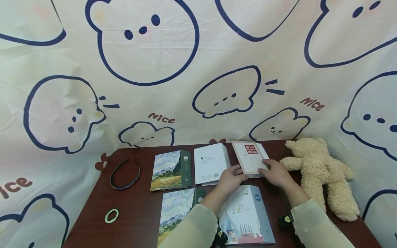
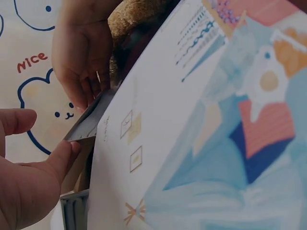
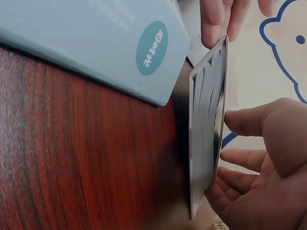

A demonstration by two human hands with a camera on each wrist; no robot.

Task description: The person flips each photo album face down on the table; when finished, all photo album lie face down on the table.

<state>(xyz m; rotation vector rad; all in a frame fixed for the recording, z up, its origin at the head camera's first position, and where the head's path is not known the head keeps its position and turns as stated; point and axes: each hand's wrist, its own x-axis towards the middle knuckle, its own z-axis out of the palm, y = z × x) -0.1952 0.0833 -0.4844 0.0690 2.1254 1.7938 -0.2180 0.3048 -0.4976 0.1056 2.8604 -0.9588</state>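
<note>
At the back right of the table, both hands are on a cream hardcover book [image 1: 248,155] with a red square print. My right hand [image 1: 276,173] grips its right side, thumb on the front cover and fingers by the edge, as the right wrist view shows. The fingers of my left hand [image 1: 231,179] touch the near left corner, while that thumb stands apart from the cover. Page edges [image 3: 208,110] face the right wrist camera. Just in front lies a pale blue illustrated book [image 1: 243,215]. A white book [image 1: 211,163] with a barcode lies left of the hands.
Two landscape-painting books, one farther back [image 1: 167,170] and one nearer [image 1: 176,210], lie on the left, the nearer partly under my left sleeve. A headband [image 1: 124,187] and a pale green ring [image 1: 111,216] are farther left. A teddy bear [image 1: 319,172] lies at the right.
</note>
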